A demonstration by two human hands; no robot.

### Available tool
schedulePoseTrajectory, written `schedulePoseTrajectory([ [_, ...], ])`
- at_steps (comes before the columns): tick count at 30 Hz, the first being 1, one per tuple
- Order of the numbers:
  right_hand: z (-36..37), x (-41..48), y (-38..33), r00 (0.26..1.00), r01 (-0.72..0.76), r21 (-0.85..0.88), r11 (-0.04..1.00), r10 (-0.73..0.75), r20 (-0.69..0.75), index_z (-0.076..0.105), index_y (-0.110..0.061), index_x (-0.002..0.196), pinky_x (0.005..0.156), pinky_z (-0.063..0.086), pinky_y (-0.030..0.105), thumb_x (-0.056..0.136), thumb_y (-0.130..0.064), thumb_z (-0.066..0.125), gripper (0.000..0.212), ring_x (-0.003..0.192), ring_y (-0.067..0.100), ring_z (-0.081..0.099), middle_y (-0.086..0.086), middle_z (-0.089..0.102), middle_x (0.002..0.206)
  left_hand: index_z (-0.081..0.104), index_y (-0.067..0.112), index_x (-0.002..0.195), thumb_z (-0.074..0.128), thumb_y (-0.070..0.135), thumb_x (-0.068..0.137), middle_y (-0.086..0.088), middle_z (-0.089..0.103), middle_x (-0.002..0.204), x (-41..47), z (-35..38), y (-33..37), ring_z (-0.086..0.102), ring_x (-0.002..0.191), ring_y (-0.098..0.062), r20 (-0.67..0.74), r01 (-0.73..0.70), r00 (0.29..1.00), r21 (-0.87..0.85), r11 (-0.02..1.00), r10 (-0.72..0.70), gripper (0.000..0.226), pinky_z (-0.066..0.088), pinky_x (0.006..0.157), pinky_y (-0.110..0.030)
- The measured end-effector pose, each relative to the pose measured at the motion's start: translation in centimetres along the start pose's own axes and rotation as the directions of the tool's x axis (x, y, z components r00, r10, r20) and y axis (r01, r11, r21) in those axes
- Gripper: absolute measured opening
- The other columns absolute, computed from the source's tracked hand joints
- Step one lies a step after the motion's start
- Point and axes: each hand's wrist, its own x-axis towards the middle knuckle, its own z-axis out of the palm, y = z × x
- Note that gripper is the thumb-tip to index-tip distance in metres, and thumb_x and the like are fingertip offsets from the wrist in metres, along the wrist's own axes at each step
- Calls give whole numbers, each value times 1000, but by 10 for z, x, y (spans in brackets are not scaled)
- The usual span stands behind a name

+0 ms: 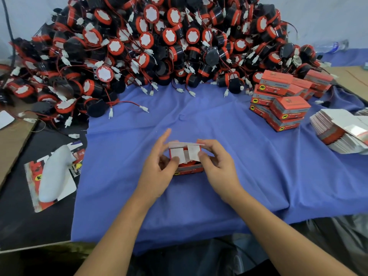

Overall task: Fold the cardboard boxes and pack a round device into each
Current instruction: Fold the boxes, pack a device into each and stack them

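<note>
A small red cardboard box (187, 169) stands on the blue cloth (199, 120) in front of me, its top open. A red round device shows inside it between the two white side flaps. My left hand (159, 168) holds the box's left side, thumb on the left flap. My right hand (216, 166) grips the right side and presses the right flap inward. The white lid flap stands up behind. A huge heap of black-and-red round devices (151, 46) with wired white plugs fills the back.
Closed red boxes (282, 96) are stacked at the right. A pile of flat unfolded boxes (340, 130) lies further right. A white object (53, 174) rests on printed cards at the left, on a black surface. A clear bottle (330, 45) lies at the back right.
</note>
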Motion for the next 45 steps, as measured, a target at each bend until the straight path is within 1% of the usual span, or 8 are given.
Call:
schedulePoseTrajectory([
  [5,0,-1,-2,998,-46,50,998,44,36,72,-17,101,91,51,19,87,-8,45,32,122,-4,59,-12,64,134,73,30,100,60,-6,89,8,66,127,-2,-1,-5,65,115,-15,-28,-66,997,87,994,69,39,57,92,-48],
  [11,-1,-4,-7,993,-49,13,999,47,109,67,-8,110,95,48,17,91,1,51,27,121,-7,59,-6,57,144,72,21,113,52,31,74,16,59,135,-6,-6,-5,61,110,-10,63,-72,996,122,990,65,45,53,95,-49],
  [17,-4,-6,-8,990,-29,-36,999,33,140,63,-11,122,91,46,10,91,13,50,41,119,-10,58,-8,54,146,69,24,123,57,30,75,19,54,141,-7,-4,-5,58,126,-9,75,-80,995,197,977,66,50,55,98,-43],
  [26,-1,-6,-6,993,65,-84,994,-56,107,68,-29,119,100,49,22,102,-6,58,30,129,-1,55,-21,60,135,68,38,114,60,21,88,25,66,95,-7,-2,-6,51,62,-10,-16,-101,994,199,975,107,32,47,66,-20],
  [29,-1,-6,-10,984,123,-113,986,-106,143,68,-40,114,103,45,16,99,-8,55,38,141,1,45,-40,59,125,69,39,112,64,18,86,18,62,129,-9,-4,-4,64,86,-8,55,-169,986,226,959,160,34,50,74,-16],
  [33,-3,-6,-11,982,89,-114,989,-68,179,68,-36,120,107,45,21,85,-9,48,49,146,-1,37,-23,54,140,69,36,115,66,12,80,16,55,137,-9,-3,-3,59,125,-11,113,-196,978,219,956,174,42,50,83,-14],
  [41,-2,-5,-6,980,156,-161,975,-133,146,68,-26,128,113,45,36,101,-4,58,35,141,6,45,-18,58,137,67,40,118,60,28,91,9,65,131,-7,-2,-6,67,107,-21,1,-142,990,150,979,143,31,56,92,-49],
  [45,-2,-6,-6,984,146,-152,978,-127,124,72,-28,121,114,44,34,97,3,59,41,141,5,46,-14,61,135,72,38,105,62,28,86,14,64,130,-8,-2,-5,64,97,-23,-20,-161,986,197,967,168,24,57,86,-43],
])
